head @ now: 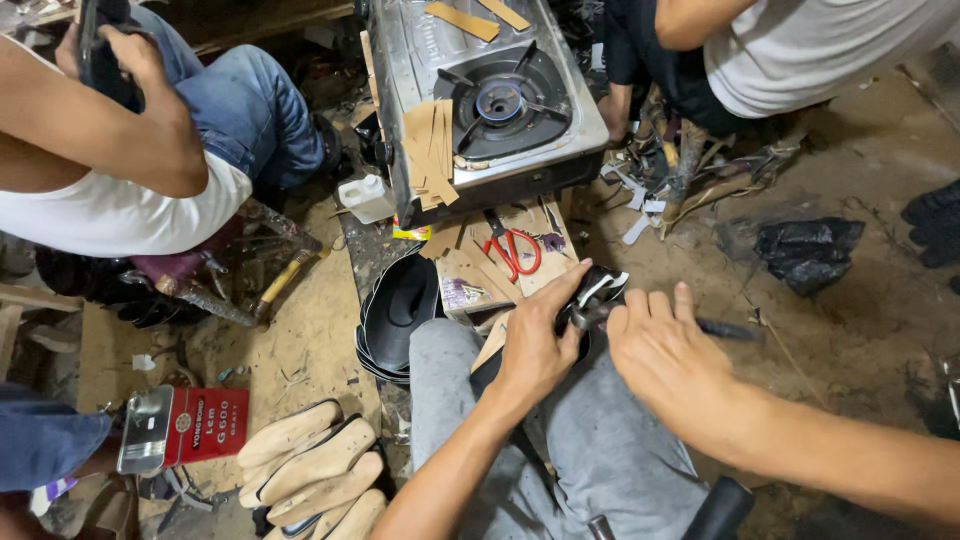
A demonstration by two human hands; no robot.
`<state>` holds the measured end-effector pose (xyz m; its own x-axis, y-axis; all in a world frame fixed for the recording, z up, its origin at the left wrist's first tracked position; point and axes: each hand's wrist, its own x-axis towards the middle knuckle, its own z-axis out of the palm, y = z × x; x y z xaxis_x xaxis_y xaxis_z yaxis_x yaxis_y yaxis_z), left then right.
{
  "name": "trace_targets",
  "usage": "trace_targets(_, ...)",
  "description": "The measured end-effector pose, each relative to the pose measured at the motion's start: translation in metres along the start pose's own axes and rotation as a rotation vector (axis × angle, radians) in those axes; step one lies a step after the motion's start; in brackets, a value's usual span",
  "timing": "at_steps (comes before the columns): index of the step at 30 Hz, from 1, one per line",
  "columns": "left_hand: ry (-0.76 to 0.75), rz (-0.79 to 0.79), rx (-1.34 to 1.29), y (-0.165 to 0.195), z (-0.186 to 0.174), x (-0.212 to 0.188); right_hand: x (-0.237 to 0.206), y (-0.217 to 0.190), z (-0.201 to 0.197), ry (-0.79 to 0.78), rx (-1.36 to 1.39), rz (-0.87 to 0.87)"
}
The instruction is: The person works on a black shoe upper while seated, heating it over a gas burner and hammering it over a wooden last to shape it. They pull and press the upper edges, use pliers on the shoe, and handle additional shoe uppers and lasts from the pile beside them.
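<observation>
down low, the person sits with a black shoe upper (598, 292) propped on the knee, just in front of a low bench (520, 285) littered with tan card strips. the left hand (535, 345) wraps round the shoe from the near side, its fingers (565, 285) closed on the edge with the thumb stretched up along it. the right hand (668, 358) has its fingers (640, 305) curled shut round a dark pincer-like tool (725, 328), whose nose meets the shoe right beside the left thumb. that closeness looks like the risk to me: a slip of the tool could nip the thumb or tear the material, and the knee is no steady rest. red-handled scissors (513, 252) lie open on the bench just beyond, a gas stove (490, 90) stands behind them, and wooden shoe lasts (310, 470) are piled on the floor to the left.
</observation>
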<state>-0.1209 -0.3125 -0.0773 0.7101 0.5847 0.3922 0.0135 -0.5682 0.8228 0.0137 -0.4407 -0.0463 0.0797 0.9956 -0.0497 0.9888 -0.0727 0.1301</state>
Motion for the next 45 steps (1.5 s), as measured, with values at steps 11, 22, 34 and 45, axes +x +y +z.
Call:
trace_targets(11,-0.124,-0.077,-0.097,-0.015,-0.016,-0.003,0.006,0.007,0.038,0.2,0.433,0.089)
trace_targets(22,-0.071,0.074,0.159,-0.008,-0.009,-0.007,0.008,0.012,-0.005,-0.033,0.11,0.026)
trace_targets(34,-0.12,-0.085,0.046,0.002,-0.019,-0.007,0.006,0.003,0.02,0.085,0.146,-0.028)
trace_targets(45,-0.111,-0.106,-0.039,0.001,-0.018,-0.006,0.002,0.001,0.018,0.061,0.353,0.112)
